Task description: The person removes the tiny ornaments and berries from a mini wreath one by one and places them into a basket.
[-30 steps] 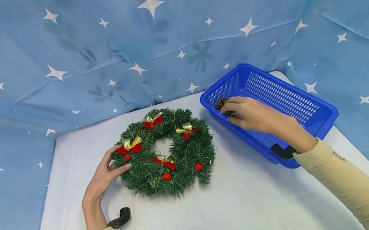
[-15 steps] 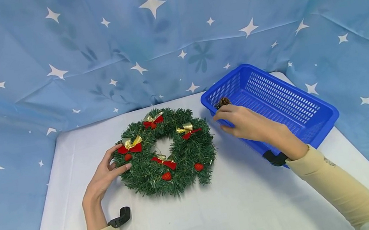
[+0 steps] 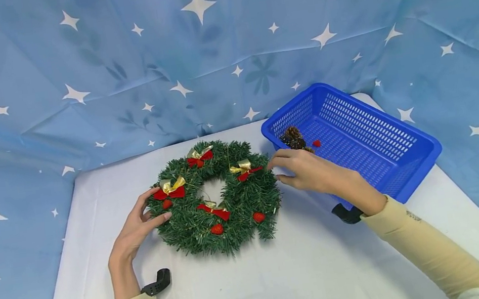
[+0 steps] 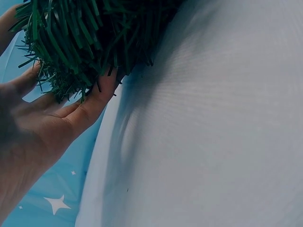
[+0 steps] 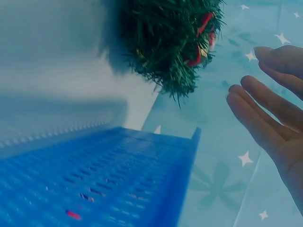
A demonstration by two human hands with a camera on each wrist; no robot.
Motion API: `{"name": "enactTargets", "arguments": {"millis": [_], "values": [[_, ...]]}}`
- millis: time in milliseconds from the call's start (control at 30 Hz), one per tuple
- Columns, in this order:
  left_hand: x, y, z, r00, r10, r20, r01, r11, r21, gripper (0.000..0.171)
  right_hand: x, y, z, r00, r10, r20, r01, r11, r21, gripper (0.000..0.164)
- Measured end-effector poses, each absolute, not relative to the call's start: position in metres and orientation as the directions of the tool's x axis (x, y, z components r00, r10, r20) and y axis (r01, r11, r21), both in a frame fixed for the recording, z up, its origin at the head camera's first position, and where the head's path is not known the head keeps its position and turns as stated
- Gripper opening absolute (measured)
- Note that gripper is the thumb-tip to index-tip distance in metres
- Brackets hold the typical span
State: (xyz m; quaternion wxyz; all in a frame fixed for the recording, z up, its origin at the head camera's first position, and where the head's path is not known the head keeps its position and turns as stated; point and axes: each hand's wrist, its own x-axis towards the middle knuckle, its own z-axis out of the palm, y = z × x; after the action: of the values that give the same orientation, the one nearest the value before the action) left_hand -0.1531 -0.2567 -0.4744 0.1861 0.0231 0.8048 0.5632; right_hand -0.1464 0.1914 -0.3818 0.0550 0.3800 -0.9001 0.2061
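Note:
A green Christmas wreath (image 3: 246, 194) lies on the white-covered table, decorated with several red and gold bows (image 3: 172, 188) and red strawberry-like ornaments (image 3: 216, 229). My left hand (image 3: 133, 231) grips its left side, thumb and fingers spread around the branches. In the left wrist view, some fingertips of that hand (image 4: 61, 113) disappear among the needles. My right hand (image 3: 311, 170) hovers between the wreath's right edge and the basket, fingers near the greenery. Nothing shows between the fingers of the right hand (image 5: 279, 113) in the right wrist view.
A blue plastic basket (image 3: 363, 116) stands at the right on the table (image 3: 259, 289). Pine cones (image 3: 293, 137) and a small red ornament (image 3: 317, 143) lie in it. Behind hangs a blue cloth (image 3: 114, 44) with white stars.
My right hand has moved left and toward me, out of the basket to the wreath's right side, uncovering the pine cones and red ornament. The left hand and wreath have stayed put.

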Motion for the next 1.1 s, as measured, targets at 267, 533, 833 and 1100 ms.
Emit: {"name": "enactTargets", "arguments": {"millis": [267,533,833,1100], "values": [[-0.153,-0.257,-0.477,-0.935,0.237,-0.265,-0.165,0.370,0.914,0.087,-0.141,0.182,-0.394,-0.688,-0.679,0.255,-0.717,0.586,-0.377,0.024],[-0.152,-0.257,-0.476,-0.936,0.235,-0.263,-0.164,0.369,0.915,0.087,-0.135,0.173,-0.404,-0.625,-0.736,0.262,-0.764,0.507,-0.400,0.024],[-0.153,-0.257,-0.477,-0.935,0.239,-0.261,-0.161,0.369,0.915,0.087,-0.124,0.164,-0.415,-0.611,-0.748,0.258,-0.778,0.510,-0.366,0.025],[-0.153,-0.258,-0.476,-0.935,0.237,-0.263,-0.161,0.376,0.912,0.088,-0.119,0.156,-0.422,-0.577,-0.764,0.289,-0.806,0.474,-0.356,0.025]]}}
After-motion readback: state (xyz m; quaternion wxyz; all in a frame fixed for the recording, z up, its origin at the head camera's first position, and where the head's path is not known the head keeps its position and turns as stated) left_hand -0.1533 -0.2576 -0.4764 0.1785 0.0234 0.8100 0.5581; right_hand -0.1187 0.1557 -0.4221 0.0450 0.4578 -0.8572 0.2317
